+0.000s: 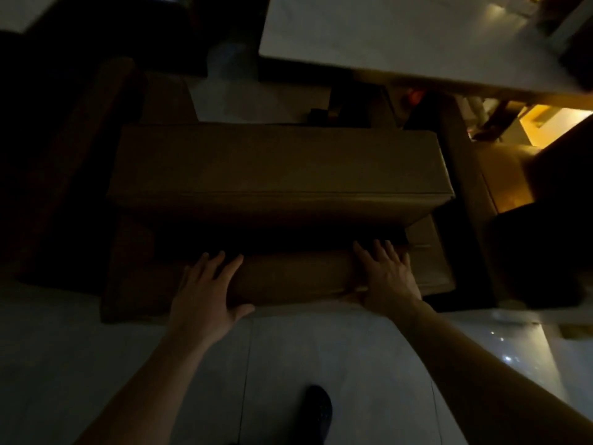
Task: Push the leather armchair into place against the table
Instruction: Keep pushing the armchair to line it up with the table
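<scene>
Scene was dim; detail in the shadows was poor. The armchair point(279, 175), brown leather, sat directly below the camera, seen from behind and above. Its back cushion ran across mid-frame, and the top edge of the backrest lay nearest the person.

Left hand point(205, 293) lay flat on the backrest's top edge, left of centre, fingers spread and pointing forward, thumb out toward the floor side. It was open, palm down, not wrapped around anything. Right hand point(386, 276) lay flat on the same edge further right, near the corner, fingers extended forward and close together. It was also open, pressing on the leather rather than gripping. Both forearms were bare and reached in from the bottom of the frame.

The table point(401, 36), with a pale top, stood beyond the chair at upper right. The chair's front was near its edge; whether they touched could not be told. A pale, blurred object point(237, 91) sat on the seat area ahead of the cushion; its identity was unclear.

The floor point(96, 364) was light tile. One dark shoe point(317, 409) showed at the bottom centre.
</scene>
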Motion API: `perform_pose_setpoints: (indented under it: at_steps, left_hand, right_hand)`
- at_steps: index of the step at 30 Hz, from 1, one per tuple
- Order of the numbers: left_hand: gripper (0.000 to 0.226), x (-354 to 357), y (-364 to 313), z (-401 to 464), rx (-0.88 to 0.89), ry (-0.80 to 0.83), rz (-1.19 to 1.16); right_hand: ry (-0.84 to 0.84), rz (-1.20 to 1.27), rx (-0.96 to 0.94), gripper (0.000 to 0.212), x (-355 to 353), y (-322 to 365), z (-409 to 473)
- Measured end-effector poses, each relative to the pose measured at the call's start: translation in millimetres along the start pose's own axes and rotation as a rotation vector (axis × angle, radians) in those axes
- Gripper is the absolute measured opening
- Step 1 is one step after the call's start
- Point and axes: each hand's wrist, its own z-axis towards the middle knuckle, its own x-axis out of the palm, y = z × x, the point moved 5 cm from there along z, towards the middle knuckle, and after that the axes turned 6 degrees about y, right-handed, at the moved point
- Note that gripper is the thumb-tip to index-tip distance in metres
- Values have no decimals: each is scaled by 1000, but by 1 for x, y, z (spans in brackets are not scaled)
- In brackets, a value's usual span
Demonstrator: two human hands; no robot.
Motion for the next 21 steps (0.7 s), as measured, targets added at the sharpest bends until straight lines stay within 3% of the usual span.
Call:
perform_pose_setpoints:
  at_steps: [10, 21]
  left_hand:
    - [83, 0, -2, 3, -27, -29, -15]
    - [81, 15, 32, -21, 78, -18, -13]
  right_hand:
    - [-84, -24, -27, 112, 4, 2, -7]
    - [-40, -87, 68, 112, 37, 31, -46]
